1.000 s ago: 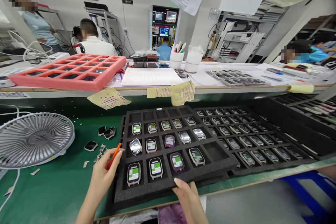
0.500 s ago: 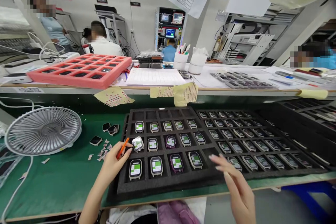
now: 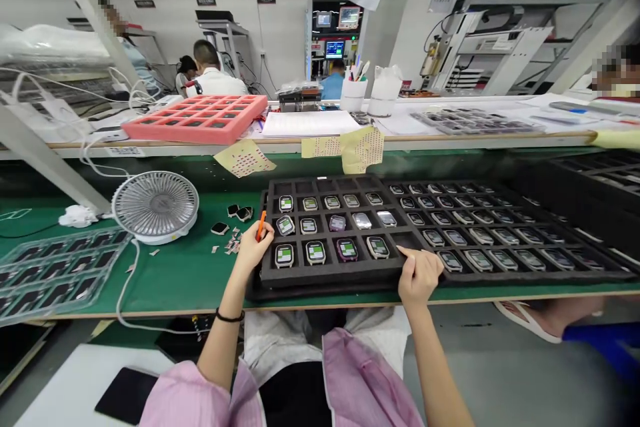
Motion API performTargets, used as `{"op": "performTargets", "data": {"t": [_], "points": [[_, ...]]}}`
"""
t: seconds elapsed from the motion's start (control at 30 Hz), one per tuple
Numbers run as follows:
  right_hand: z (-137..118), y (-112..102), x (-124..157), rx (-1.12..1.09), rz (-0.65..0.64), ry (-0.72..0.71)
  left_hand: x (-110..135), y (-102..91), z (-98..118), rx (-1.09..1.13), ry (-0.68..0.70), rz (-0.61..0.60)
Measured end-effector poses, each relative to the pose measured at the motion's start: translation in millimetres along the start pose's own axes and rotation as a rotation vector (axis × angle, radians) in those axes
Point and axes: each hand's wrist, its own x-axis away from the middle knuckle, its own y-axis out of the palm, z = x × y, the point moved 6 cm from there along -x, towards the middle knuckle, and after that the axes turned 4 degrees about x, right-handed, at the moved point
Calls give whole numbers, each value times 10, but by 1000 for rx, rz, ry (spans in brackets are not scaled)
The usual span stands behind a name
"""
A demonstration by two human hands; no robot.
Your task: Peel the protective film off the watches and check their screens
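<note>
A black foam tray (image 3: 345,271) holds several smartwatches, among them a purple-cased one (image 3: 347,250); many lit screens show green and white blocks. At its left side is my left hand (image 3: 254,248), closed around a slim orange stick-like tool (image 3: 261,225), whose kind I cannot make out. My right hand (image 3: 419,273) has curled fingers at the tray's front right corner, its index finger lying over the rim beside a vacant compartment. The thumb side and the grip underneath are partly hidden.
A second foam tray (image 3: 505,271) of watches adjoins on the right. Left lie loose watches (image 3: 219,228), small scraps (image 3: 232,242), a white fan (image 3: 156,203) and a clear plastic tray (image 3: 60,273). On the shelf sits a pink foam tray (image 3: 200,121). People work beyond.
My right hand has gone from hovering with spread fingers to curling at the tray's front right corner. My left hand still holds the orange tool. The camera view has shifted, showing my lap.
</note>
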Motion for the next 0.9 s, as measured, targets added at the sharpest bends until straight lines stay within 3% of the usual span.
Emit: {"op": "performTargets", "data": {"t": [0.3, 0.53, 0.77, 0.83, 0.9], "points": [[36, -10, 65, -47, -24, 5, 21, 6, -31, 8, 9, 18], [26, -8, 55, -72, 112, -112, 60, -11, -15, 20, 19, 34], [40, -21, 109, -55, 115, -105, 10, -7, 21, -74, -62, 26], [84, -53, 149, -65, 93, -81, 20, -38, -14, -108, -70, 17], [174, 104, 147, -136, -165, -35, 48, -83, -146, -136, -94, 2]]}}
